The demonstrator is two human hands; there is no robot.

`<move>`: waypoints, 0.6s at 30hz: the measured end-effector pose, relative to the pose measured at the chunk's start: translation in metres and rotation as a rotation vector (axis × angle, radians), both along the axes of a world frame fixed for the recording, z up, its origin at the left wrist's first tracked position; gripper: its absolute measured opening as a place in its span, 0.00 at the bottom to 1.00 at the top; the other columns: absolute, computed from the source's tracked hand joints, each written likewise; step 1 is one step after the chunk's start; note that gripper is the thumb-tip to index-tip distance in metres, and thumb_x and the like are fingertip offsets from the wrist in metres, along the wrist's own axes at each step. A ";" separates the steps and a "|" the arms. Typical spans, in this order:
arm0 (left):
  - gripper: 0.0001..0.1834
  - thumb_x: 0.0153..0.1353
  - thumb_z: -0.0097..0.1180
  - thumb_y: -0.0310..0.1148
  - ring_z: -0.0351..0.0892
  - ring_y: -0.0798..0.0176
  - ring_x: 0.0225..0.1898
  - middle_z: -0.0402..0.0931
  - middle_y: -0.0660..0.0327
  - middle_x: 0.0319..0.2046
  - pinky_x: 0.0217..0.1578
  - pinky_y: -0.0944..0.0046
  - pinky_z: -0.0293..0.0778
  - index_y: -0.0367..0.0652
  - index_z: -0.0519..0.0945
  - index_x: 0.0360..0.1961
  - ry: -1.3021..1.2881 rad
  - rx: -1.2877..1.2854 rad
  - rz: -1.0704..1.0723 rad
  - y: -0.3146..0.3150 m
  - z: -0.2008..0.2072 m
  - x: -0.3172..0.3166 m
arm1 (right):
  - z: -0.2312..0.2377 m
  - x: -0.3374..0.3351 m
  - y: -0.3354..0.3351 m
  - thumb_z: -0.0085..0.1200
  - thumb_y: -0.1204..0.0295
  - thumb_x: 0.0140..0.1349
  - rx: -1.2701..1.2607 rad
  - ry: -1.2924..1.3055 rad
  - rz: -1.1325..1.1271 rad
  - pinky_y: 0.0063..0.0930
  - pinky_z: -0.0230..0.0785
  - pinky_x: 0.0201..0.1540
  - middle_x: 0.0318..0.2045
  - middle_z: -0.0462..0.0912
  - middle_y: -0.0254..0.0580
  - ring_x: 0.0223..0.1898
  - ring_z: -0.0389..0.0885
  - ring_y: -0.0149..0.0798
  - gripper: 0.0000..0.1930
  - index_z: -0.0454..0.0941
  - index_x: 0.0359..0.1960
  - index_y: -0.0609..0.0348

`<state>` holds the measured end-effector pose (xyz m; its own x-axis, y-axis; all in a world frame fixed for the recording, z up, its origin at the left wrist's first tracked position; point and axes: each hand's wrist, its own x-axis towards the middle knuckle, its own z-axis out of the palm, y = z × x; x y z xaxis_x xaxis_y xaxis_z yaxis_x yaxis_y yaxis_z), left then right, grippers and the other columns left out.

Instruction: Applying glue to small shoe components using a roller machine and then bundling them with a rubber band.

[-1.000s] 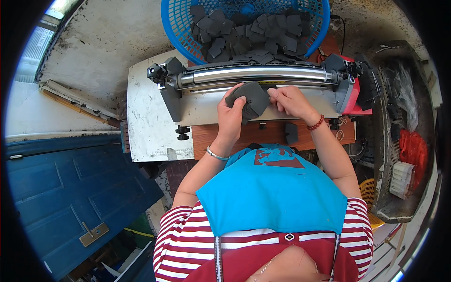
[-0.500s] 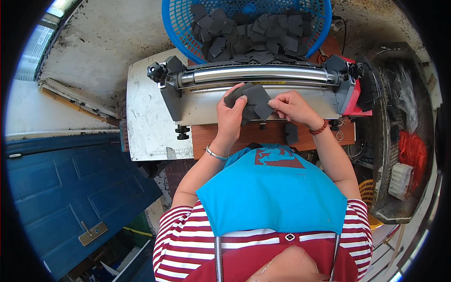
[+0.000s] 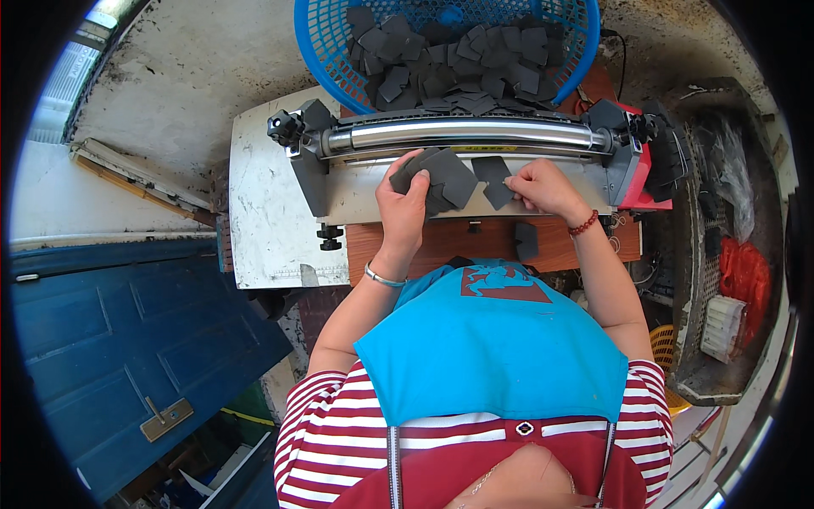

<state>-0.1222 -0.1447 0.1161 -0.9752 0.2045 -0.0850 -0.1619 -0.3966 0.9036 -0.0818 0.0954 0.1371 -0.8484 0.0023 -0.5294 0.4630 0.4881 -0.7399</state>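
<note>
Dark piece (image 3: pixel 492 180) moved off toward three o'clock, pinched in your right fingers (image 3: pixel 526 177); your left fingers (image 3: pixel 416 188) clasped fanned stack (image 3: pixel 451 176).

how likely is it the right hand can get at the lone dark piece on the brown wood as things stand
Probably yes: nothing visible blocks the way from the right hand to the lone dark piece on the brown wood, though that hand is pinching another dark piece.
</note>
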 end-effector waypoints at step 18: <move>0.16 0.62 0.51 0.22 0.77 0.69 0.44 0.78 0.60 0.44 0.47 0.69 0.75 0.35 0.75 0.52 -0.173 0.092 -0.143 0.013 0.002 0.003 | -0.009 0.000 0.004 0.53 0.55 0.65 0.218 0.251 -0.051 0.21 0.60 0.16 0.10 0.73 0.31 0.11 0.68 0.23 0.24 0.78 0.19 0.62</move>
<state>-0.1188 -0.1319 0.1180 -0.9083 0.3541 -0.2228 -0.3715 -0.4375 0.8189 -0.0822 0.0998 0.1280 -0.9481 0.1379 -0.2866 0.3074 0.6283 -0.7146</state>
